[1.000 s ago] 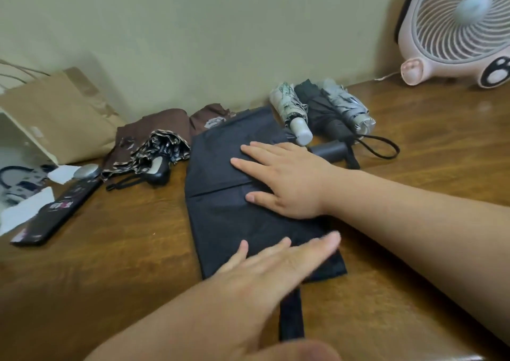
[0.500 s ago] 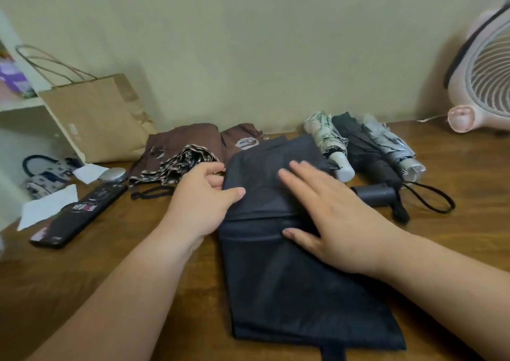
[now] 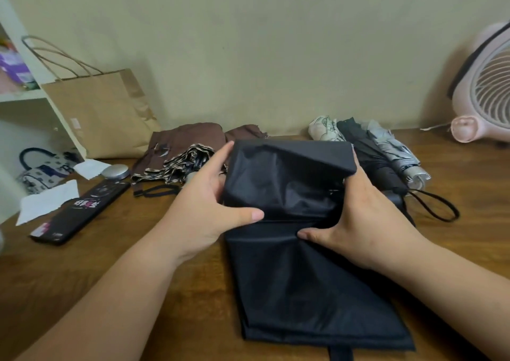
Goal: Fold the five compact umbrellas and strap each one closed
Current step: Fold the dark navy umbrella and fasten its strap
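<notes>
Head view is showing the black umbrella lying between the left hand and right hand, its long axis running straight away from the person. Each hand is gripping a side edge, holding the far half raised, both equally near.

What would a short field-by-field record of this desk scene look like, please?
In work: black umbrella, canopy spread on the table, far part lifted off it
Left hand: grips the lifted part's left edge
Right hand: grips its right edge
Rolled: white patterned umbrella, dark umbrella, grey umbrella, side by side near the wall
Loose: brown umbrella, behind the left hand
Straps: cannot tell whether any are fastened
Other: paper bag, fan
</notes>
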A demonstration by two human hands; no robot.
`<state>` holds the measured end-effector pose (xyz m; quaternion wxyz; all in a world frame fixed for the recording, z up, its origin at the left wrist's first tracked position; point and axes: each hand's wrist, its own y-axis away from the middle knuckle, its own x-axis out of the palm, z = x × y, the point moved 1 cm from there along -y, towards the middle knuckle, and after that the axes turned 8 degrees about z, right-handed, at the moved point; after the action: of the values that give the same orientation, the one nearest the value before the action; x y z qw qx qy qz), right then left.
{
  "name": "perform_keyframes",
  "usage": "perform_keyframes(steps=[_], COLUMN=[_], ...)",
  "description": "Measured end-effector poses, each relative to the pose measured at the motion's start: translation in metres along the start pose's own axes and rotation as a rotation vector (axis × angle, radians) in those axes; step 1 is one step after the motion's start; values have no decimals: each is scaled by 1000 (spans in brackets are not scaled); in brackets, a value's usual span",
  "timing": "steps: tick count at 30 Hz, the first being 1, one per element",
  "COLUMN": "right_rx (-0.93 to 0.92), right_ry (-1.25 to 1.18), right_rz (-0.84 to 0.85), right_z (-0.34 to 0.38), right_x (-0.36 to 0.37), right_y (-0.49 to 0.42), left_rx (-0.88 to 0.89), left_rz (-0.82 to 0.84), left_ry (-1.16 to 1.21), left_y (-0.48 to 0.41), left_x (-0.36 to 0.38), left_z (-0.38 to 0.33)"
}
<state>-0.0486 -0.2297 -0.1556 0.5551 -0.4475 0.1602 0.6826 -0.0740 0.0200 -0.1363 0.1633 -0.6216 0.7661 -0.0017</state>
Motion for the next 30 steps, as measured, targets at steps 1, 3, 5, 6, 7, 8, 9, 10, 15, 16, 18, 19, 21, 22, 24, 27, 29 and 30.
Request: perform_keyframes(steps=[1,3,5,6,7,8,9,10,15,16,18,19,21,22,24,27,29,30], right_rx=[15,88,129,127,122,121,117,106,-39,-56,-87,-94,-114,-135,-157,-161,-158,-157], right_ry=[-30,-26,-11,-8,-10,-17,-27,-40,-141,-137,-98,-66,20,62,127,161,166,173], right_rz=[-1,32,71,84,97,106,111,116,172,191,245,265,261,253,293,348,351,353], right_z=[0,-2,-5,-7,-7,-8,-9,-11,-27,-29,-32,-33,-35,-37,-39,-42,-41,-41], right_x=[-3,-7,-11,-13,-16,-18,-21,-23,-26,-26,-27,-28,-27,-26,-26,-30,-33,-34], right_y=[1,3,4,4,4,3,3,1,-6,-7,-8,-8,-11,-13,-15,-15,-15,-15], left_rx=[6,18,32,44,57,73,92,116,321,342,349,343,309,286,227,135,43,-10], left_rz=[48,87,65,56,55,55,50,31,-83,-73,12,68,108,79,-67,-268,-307,-315], left_ry=[-2,42,63,52,24,-24,-84,-140,-264,-269,-254,-258,-299,-336,-425,-407,-285,-199], left_y=[2,4,5,6,6,7,7,8,7,7,10,12,18,20,27,49,65,70], left_x=[-2,-4,-3,-3,-2,-4,-4,-5,-10,-12,-15,-16,-17,-19,-22,-15,2,11], left_z=[-1,-1,-2,-4,-5,-5,-6,-7,-9,-10,-13,-16,-22,-25,-34,-45,-42,-39])
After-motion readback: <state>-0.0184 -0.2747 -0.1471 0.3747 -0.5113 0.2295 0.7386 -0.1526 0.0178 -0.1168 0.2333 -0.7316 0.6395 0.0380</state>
